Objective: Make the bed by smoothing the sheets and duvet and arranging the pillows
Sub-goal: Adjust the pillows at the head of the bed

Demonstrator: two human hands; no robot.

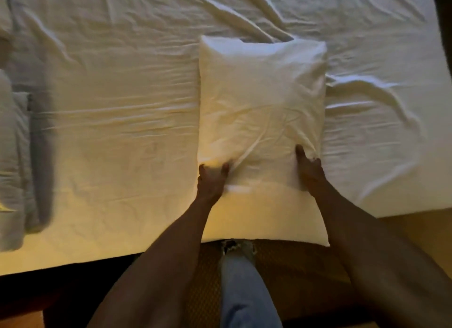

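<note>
A leg in pale blue denim (244,286), frayed and torn at the knee, is seen lowest in the view, just short of the pillow's near end, over a dark patterned floor (293,266). Two bare forearms are stretched from there onto the white pillow (261,112), which is laid lengthwise on the sheet (117,122) with its near end reaching slightly past the mattress edge. The pillow is plump and rectangular, its cotton case finely creased, with a small dent at the far end. The left hand (211,181) is set on the pillow's near left part, the fingers curled into the case so that a ridge of cloth is gathered and pinched between them. The right hand (309,171) is placed on the pillow's near right side, the thumb pressed into the fabric and the fingers curled over the edge, where the cloth is bunched in its grip. The sheet around the pillow is white and crumpled: long parallel creases are seen to the pillow's left, and deeper, rope-like folds to its right and beyond its far end. Well to the pillow's left, a greyish, quilted duvet (14,156) is heaped in soft folds along the sheet's edge.
</note>
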